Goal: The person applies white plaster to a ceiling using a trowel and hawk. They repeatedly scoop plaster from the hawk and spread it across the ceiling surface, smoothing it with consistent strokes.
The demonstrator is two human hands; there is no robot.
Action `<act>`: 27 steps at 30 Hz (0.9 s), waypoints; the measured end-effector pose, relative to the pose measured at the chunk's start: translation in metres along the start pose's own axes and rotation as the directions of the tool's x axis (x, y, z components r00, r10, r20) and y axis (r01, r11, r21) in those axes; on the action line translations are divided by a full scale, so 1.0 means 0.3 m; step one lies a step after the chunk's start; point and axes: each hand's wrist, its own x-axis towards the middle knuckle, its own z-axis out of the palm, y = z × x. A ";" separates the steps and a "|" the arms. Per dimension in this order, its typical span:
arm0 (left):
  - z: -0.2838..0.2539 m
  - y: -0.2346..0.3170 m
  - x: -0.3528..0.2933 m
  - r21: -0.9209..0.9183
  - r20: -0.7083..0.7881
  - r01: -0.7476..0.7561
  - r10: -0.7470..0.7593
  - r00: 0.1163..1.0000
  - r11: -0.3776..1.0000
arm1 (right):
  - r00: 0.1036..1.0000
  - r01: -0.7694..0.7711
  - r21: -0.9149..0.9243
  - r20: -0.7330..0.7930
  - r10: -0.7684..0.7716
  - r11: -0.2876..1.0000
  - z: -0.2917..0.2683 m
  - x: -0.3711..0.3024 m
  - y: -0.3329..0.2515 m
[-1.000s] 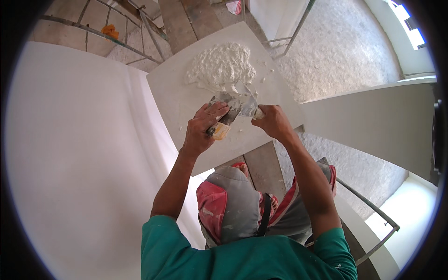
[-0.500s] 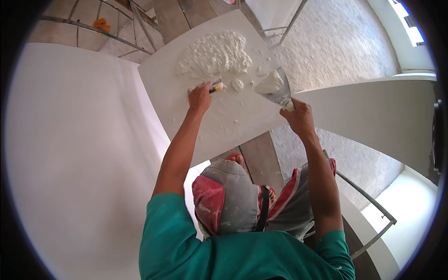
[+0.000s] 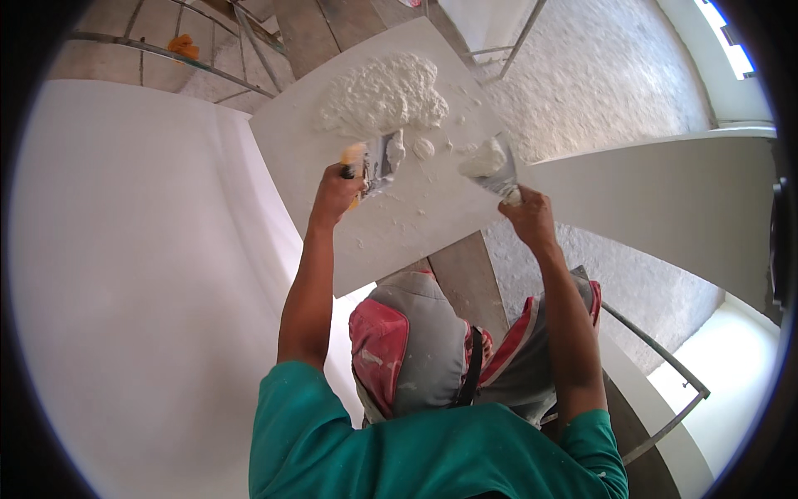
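My left hand is closed round the yellow-and-black handle of a wide-bladed plastering trowel. White paste clings to the far edge of its blade, beside a small round lump on the board. In my right hand is a putty knife with a broad metal blade, carrying a lump of white paste. Both tools are over a pale flat board. A large heap of wet white plaster lies on the board's far half, with small crumbs scattered nearer me.
Wooden planks run beneath the board. Metal scaffold rails stand at the far left and at the right. A smooth white wall rises on my left, and a curved grey panel is at the right. An orange thing hangs beyond the far rail.
My left hand has drawn back slightly left and turned the trowel, so its blade face now shows with paste on it. My right hand and the loaded putty knife have barely shifted.
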 end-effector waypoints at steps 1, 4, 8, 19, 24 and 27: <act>0.002 0.011 -0.030 -0.089 -0.091 -0.066 0.058 0.994 0.994 | 1.000 0.003 0.025 0.010 -0.003 1.000 0.022 -0.001 -0.012; 0.044 0.079 -0.162 -0.393 -0.297 -0.252 0.137 0.945 0.884 | 0.993 0.029 0.002 0.113 -0.029 1.000 0.091 -0.021 -0.122; 0.147 0.234 -0.292 -0.652 -0.340 -0.386 0.202 0.918 0.653 | 0.980 0.070 0.028 0.184 -0.074 0.997 0.118 -0.013 -0.259; -0.051 0.295 -0.272 0.743 0.090 -0.552 0.760 0.643 0.379 | 0.985 0.154 0.070 0.061 -0.158 0.986 0.014 -0.034 -0.473; -0.035 0.262 -0.363 -0.428 -0.543 -0.209 -0.066 0.837 0.879 | 0.957 0.284 -0.029 -0.054 -0.285 0.959 0.040 0.008 -0.558; 0.002 0.313 -0.427 -0.842 -0.419 -0.298 -0.198 0.886 0.449 | 0.893 0.447 -0.058 -0.024 -0.449 0.893 0.081 0.024 -0.641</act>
